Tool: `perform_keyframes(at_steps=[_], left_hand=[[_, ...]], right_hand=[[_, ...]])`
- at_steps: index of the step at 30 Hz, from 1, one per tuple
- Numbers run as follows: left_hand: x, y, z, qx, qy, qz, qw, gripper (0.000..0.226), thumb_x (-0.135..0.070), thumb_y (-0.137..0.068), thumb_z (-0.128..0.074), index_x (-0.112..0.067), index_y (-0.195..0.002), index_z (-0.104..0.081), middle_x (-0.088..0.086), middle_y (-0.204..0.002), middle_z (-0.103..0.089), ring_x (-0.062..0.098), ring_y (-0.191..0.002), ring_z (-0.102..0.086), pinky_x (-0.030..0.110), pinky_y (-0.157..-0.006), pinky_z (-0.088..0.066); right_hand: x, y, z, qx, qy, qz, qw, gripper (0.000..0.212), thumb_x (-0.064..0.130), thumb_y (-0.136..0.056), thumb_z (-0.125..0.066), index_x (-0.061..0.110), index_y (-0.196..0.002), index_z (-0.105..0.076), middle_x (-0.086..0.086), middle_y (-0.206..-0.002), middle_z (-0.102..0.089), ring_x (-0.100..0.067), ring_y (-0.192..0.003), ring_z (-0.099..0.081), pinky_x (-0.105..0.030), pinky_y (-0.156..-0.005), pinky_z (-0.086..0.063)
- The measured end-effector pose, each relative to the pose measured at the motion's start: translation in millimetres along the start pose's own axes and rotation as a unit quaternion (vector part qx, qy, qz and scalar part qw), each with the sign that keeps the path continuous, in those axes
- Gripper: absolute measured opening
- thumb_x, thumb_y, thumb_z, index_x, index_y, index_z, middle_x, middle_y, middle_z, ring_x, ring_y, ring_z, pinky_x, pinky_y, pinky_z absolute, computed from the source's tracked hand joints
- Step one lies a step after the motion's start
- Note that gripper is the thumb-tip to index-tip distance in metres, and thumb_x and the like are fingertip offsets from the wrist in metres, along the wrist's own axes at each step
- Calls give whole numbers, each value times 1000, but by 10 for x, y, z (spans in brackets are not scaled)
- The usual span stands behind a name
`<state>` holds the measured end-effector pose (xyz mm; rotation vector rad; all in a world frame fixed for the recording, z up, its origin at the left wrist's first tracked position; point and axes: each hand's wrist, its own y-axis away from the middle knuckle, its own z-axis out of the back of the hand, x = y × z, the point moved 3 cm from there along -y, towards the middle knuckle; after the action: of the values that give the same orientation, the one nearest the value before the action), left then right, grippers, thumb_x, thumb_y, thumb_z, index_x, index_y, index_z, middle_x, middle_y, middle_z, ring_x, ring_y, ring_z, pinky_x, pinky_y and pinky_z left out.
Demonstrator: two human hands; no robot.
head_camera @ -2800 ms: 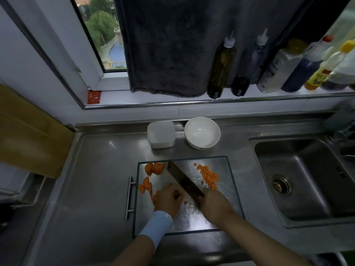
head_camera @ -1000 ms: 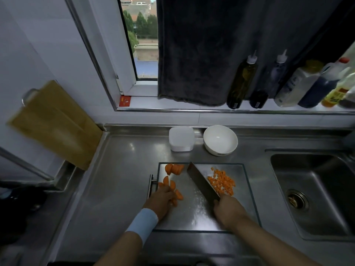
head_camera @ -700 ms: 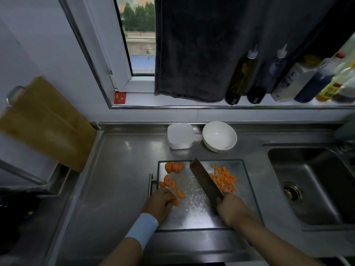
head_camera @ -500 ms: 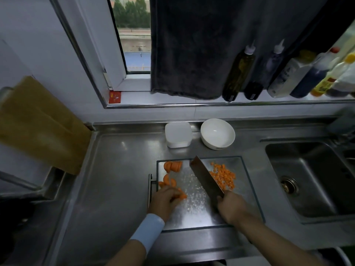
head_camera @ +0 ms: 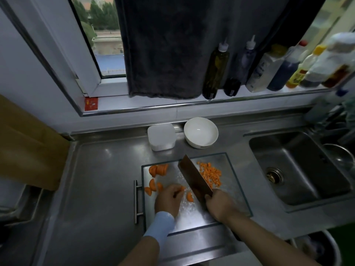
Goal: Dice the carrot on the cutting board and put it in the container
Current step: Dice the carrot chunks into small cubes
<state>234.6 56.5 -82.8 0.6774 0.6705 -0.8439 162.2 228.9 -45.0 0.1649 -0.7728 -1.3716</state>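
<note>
Items as I see them from above my own hands.

1. Cutting board (head_camera: 233, 189): a metal-looking board with a bar handle (head_camera: 135, 201) on its left edge. It lies flat on the steel surface (head_camera: 99, 179), left of the sink (head_camera: 297, 169).
2. Diced carrot (head_camera: 210, 174): a loose heap of small cubes on the far right part of the board, just right of the blade.
3. Carrot chunks (head_camera: 158, 169): thicker uncut pieces at the board's far left corner.
4. Half-round slices (head_camera: 152, 187): several on the left side of the board, beside my left hand. One more lies between my two hands.
5. Left hand (head_camera: 169, 200): it rests on the board with a pale blue wristband (head_camera: 160, 225) behind it. My fingers (head_camera: 177, 190) are curled down, their tips holding a carrot slice (head_camera: 182, 188) against the board.
6. Right hand (head_camera: 221, 206): my fingers (head_camera: 209, 196) are wrapped round the grip of the cleaver (head_camera: 194, 177). Its broad blade slants away to the far left, between the slices and the dice.
7. Container (head_camera: 161, 137): white, square and lidded, on the surface beyond the board, apart from it.
8. White bowl (head_camera: 200, 132): just right of the container.
9. Window ledge: a dark towel (head_camera: 163, 45) hangs over it and a row of bottles (head_camera: 216, 70) stands along it.
10. Wooden board (head_camera: 25, 143): leaning at the far left.
</note>
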Motion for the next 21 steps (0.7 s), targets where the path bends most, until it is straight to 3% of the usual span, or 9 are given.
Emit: perform_keyframes(at_steps=[3, 6, 10, 14, 17, 21], left_hand=[[67, -68, 146, -2, -81, -15, 997, 12, -37, -91, -55, -41, -93, -65, -16, -95, -62, 9, -86, -56, 19, -77, -43], [61, -106, 195, 16, -160, -89, 983, 15, -28, -88, -57, -37, -91, -69, -17, -101, -64, 4, -92, -53, 12, -80, -34], [-118, -51, 118, 14, -116, -127, 985, 15, -15, -89, -59, -22, -92, -71, -13, -99, -59, 3, -92, -53, -1, -80, -30], [-239, -8, -66, 31, -113, -160, 980, 24, -8, -85, -60, -26, -75, -72, -17, -91, -61, -5, -82, -52, 8, -82, -41], [-165, 31, -113, 17, -124, -180, 976, 20, -6, -84, -64, -22, -87, -76, -8, -105, -64, -4, -93, -46, -6, -85, -25], [-52, 136, -108, 13, -113, -193, 975, 25, -11, -92, -56, -27, -106, -70, -14, -113, -58, -13, -98, -42, -6, -89, -20]], right_hand=[[-30, -21, 46, 3, -6, 3, 1000, 30, 34, -98, -48, 11, -110, -63, -12, -106, -69, -25, -94, -65, -26, -73, -43], [-48, -41, 77, 10, -2, 18, 1000, 30, 34, -100, -48, 11, -111, -63, -11, -107, -69, -24, -95, -65, -26, -73, -42], [-74, -85, 108, 20, -4, 28, 999, 31, 35, -99, -48, 10, -111, -62, -11, -106, -69, -24, -93, -66, -27, -74, -47], [-99, -115, 136, 27, -11, 35, 999, 30, 33, -98, -51, 8, -109, -64, -13, -105, -69, -26, -92, -66, -26, -71, -45], [-124, -139, 125, 31, -19, 45, 998, 30, 33, -97, -51, 10, -111, -65, -11, -102, -70, -24, -88, -66, -27, -70, -45], [-141, -156, 130, 32, -27, 50, 998, 30, 33, -97, -49, 10, -110, -64, -12, -101, -69, -22, -85, -65, -29, -72, -49]])
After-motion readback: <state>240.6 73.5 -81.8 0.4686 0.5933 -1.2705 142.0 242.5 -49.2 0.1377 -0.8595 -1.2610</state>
